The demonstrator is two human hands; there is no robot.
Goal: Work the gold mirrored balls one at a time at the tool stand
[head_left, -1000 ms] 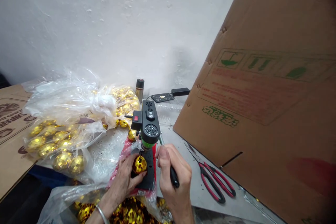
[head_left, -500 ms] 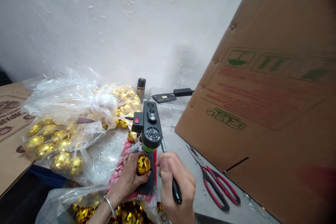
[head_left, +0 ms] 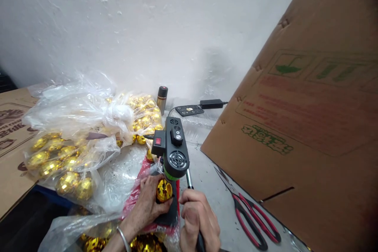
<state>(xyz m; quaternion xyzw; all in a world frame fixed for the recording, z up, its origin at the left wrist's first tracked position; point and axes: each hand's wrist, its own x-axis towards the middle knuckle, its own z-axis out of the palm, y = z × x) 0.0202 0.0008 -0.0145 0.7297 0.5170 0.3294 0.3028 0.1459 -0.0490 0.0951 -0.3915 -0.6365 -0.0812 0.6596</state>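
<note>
My left hand [head_left: 150, 197] is closed around a gold mirrored ball [head_left: 164, 191], thumb on its near side. The ball is on the dark base plate [head_left: 168, 217] of a small black bench drill press [head_left: 176, 145], right under the green ring of its head. My right hand [head_left: 198, 218] is wrapped round the black grip of the press's metal lever [head_left: 189, 179], to the right of the ball. The tool tip above the ball is too small to make out. Red plastic [head_left: 134, 201] lies under the base.
Clear bags of gold balls [head_left: 69, 161] lie at the left, and another open bag [head_left: 88, 226] sits in front. Large red-handled scissors [head_left: 251, 216] rest at the right beside a tall cardboard box [head_left: 283, 134]. Behind the press stand a spray can [head_left: 162, 100] and a black power adapter [head_left: 211, 104].
The lever grip and my right hand are lower and nearer to me. My left hand keeps hold of the ball under the drill head. The whole view has shifted slightly.
</note>
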